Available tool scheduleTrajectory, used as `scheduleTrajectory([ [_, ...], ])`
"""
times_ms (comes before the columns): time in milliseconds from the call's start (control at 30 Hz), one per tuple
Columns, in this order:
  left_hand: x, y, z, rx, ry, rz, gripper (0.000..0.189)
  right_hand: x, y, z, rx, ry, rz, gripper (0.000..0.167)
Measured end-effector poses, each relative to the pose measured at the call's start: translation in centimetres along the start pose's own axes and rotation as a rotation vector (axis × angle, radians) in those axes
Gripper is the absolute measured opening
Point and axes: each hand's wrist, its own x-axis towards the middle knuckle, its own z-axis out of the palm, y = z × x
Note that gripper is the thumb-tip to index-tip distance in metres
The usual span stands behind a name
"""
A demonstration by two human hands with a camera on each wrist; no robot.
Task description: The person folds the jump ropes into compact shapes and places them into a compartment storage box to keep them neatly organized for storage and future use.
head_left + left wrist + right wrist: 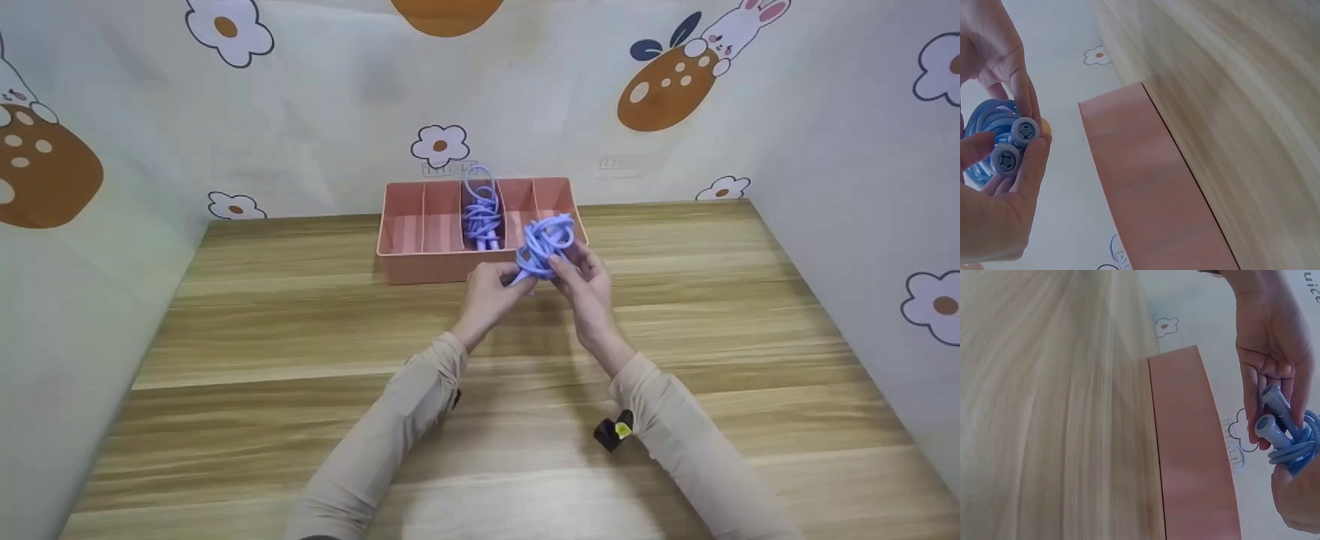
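Both hands hold a bundled blue-purple jump rope (545,246) in front of the organizer box's right half. My left hand (491,296) grips its two handles, whose round ends (1026,130) show side by side in the left wrist view. With the thumb on the wound cord and the fingers behind it, my right hand (589,296) holds the coil. Another jump rope (482,217) of the same colour stands in the middle compartment of the pink box (427,268), its loop rising above the rim. In the right wrist view, the held handles (1275,430) stick out toward the left hand.
The divided box stands at the back of the wood-grain table (300,330), against a wall (322,112) printed with flowers and rabbits. Walls also close off the left and right sides. A small black device (611,433) sits by the right sleeve.
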Motion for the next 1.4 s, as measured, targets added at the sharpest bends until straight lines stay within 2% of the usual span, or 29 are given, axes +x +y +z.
scheduleTrajectory([
  [100, 0.5, 0.0, -0.3, 0.058, -0.013, 0.022, 0.012, 2.9, 2.4, -1.6, 0.004, -0.023, -0.014, 0.052],
  [233, 1.3, -0.1, -0.3, 0.093, 0.013, 0.012, 0.014, 8.7, 7.3, -4.6, -0.065, -0.057, -0.045, 0.058],
  [333, 2.0, -0.2, -0.2, 0.109, 0.080, -0.003, 0.016, 10.3, 7.2, -4.3, -0.116, -0.065, -0.040, 0.059],
  [467, 3.1, -0.2, 0.1, 0.146, 0.147, -0.031, 0.017, 8.3, 2.9, -1.4, -0.135, -0.047, -0.001, 0.057],
  [500, 3.4, -0.1, 0.2, 0.159, 0.152, -0.048, 0.018, 8.3, 2.4, -1.2, -0.098, -0.061, 0.000, 0.058],
  [600, 4.2, 0.0, 0.4, 0.202, 0.148, -0.110, 0.020, 7.1, 0.4, 0.2, -0.123, -0.050, 0.006, 0.056],
  [700, 5.0, 0.0, 0.6, 0.230, 0.141, -0.165, 0.021, 7.5, -0.2, 0.7, -0.123, -0.050, 0.031, 0.052],
  [733, 5.2, -0.1, 0.7, 0.234, 0.147, -0.171, 0.021, 7.3, -0.8, 1.2, -0.171, -0.033, 0.044, 0.050],
  [867, 6.1, -0.4, 1.0, 0.245, 0.197, -0.179, 0.022, 10.0, 1.0, 0.6, -0.186, -0.043, 0.034, 0.045],
  [1000, 6.8, -1.0, 1.4, 0.280, 0.232, -0.171, 0.022, 12.9, 3.4, -0.6, -0.183, -0.080, -0.025, 0.038],
  [1100, 7.1, -1.6, 1.7, 0.305, 0.234, -0.177, 0.022, 12.5, 3.1, -0.2, -0.263, -0.101, -0.058, 0.033],
  [1200, 7.1, -2.0, 2.0, 0.322, 0.231, -0.198, 0.022, 11.0, 1.7, 0.7, -0.363, -0.115, -0.050, 0.032],
  [1400, 7.6, -2.1, 2.1, 0.344, 0.228, -0.196, 0.022, 10.7, 0.8, 0.7, -0.470, -0.179, -0.059, 0.033],
])
